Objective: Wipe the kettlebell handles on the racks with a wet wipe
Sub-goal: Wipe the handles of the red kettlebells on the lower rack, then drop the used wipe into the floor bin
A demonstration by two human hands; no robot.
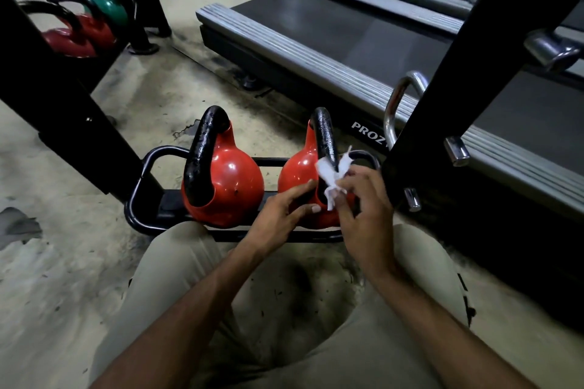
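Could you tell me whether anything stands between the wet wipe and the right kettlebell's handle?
Nothing visible does. The right hand pinches the wet wipe against the black handle of the right kettlebell; the left hand rests on its red body, beside the handle.

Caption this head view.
Right hand holds a wet wipe on the black handle of a red kettlebell; left hand touches its body.

Slim gap between kettlebells [227, 180]; black upright [448, 123] close alongside.
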